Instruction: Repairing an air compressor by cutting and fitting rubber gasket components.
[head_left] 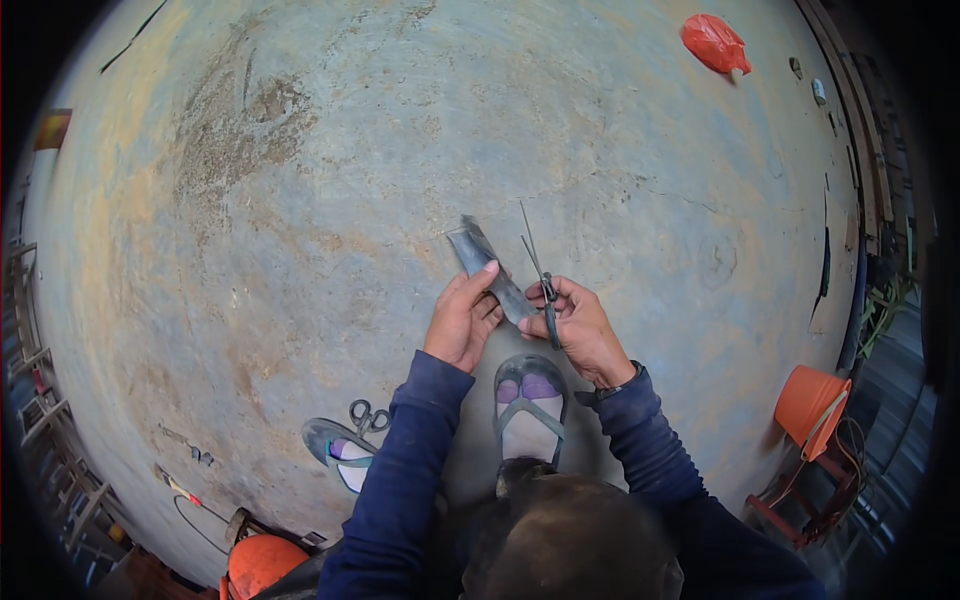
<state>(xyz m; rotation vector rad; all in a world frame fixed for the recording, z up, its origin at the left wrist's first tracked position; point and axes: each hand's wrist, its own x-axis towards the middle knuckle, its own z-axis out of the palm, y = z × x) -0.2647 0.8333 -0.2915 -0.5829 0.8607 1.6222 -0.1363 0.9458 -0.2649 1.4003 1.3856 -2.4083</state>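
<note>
My left hand [464, 318] is closed on a dark grey, rubber-like strip [476, 248], its thumb lying along the middle. The far end of the strip points up and to the left, over the floor. At the near end, the fingertips of my right hand [590, 335] touch the strip. That same hand is closed around black-handled scissors [549, 295]. Their thin blades stand apart and point away from me, to the right of the strip and not touching it.
Two sandaled feet [530, 410] are below my hands. A second pair of scissors [368, 416] lies by the left sandal [322, 440]. An orange bucket [805, 400] stands at right, a red plastic bag [712, 42] at far right. An orange rounded object [262, 565] is at lower left.
</note>
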